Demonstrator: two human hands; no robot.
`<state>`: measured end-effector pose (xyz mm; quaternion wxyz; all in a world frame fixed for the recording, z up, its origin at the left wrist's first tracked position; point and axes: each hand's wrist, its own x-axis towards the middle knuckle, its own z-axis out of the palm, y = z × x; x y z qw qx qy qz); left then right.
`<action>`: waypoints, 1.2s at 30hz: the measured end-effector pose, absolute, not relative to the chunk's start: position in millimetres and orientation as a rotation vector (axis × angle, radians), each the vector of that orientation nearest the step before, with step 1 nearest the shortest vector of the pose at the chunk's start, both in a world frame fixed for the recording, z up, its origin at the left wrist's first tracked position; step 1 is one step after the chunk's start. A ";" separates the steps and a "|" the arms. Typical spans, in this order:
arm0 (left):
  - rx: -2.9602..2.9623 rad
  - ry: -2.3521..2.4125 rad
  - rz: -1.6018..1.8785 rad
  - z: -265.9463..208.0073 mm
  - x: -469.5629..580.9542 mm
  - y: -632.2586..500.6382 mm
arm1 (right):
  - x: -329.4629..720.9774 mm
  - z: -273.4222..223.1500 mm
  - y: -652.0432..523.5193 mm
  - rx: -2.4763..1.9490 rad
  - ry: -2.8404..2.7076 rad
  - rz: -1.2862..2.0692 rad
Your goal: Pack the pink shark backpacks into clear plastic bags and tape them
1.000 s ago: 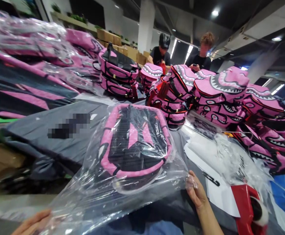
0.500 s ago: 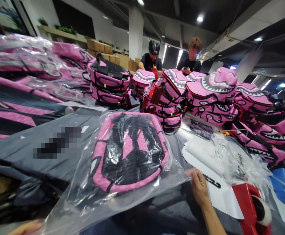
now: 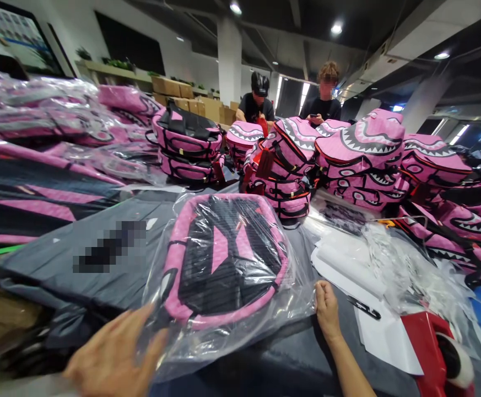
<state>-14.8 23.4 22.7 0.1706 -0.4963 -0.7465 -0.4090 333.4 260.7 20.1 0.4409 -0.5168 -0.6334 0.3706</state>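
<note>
Pinching the bag (image 3: 207,347) at its near right corner in the right hand (image 3: 327,310), likely to keep it taut around the backpack (image 3: 230,275) on the desk (image 3: 108,295); spreading the left hand (image 3: 112,353) wide at the near left edge, perhaps touching.

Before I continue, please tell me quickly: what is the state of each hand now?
Left hand: open, spread beside the plastic; whether it touches cannot be told.
Right hand: closed, holding the edge of the plastic.

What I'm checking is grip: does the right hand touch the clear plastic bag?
Touching: the head view shows the right hand pinching the clear plastic bag at its right edge.
</note>
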 end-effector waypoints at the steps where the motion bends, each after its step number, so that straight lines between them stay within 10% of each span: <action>1: -1.525 -1.959 -1.072 34.1 3.6 34.9 | 333.7 18.9 260.6 -1.281 -1.572 0.916; 36: -2.223 -2.026 -1.285 79.1 12.8 104.2 | 367.2 53.2 257.9 -1.343 -1.779 0.891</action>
